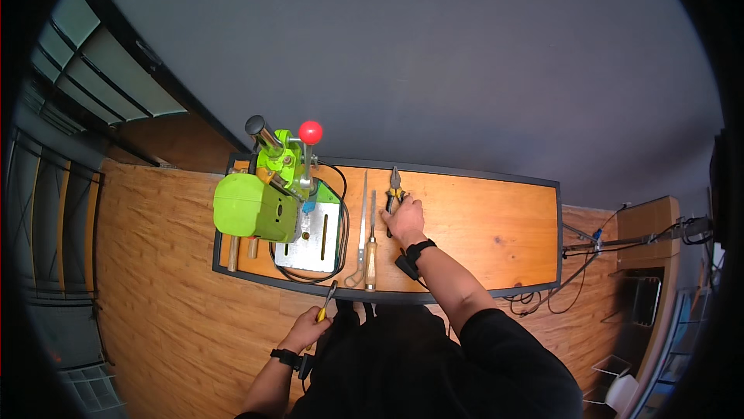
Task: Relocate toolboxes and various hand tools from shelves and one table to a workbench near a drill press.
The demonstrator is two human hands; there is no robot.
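Note:
My right hand (407,218) is at the handles of combination pliers (396,186) with black and yellow grips, which lie on the wooden workbench (482,227) with their jaws towards the wall. Whether the fingers are closed on the handles is not clear. In my left hand (307,329), in front of the bench's near edge, is a tool with a yellow handle and a metal head (330,294); its exact kind cannot be told. A wood chisel (371,256) and a narrow handsaw (362,233) lie side by side, left of the pliers.
A green bench drill press (256,207) with a red-knobbed lever stands on the bench's left part, its black cable (345,227) looped around the base. Wooden tool handles (233,253) show beside it. A dark raised rim borders the bench, and a grey wall rises behind.

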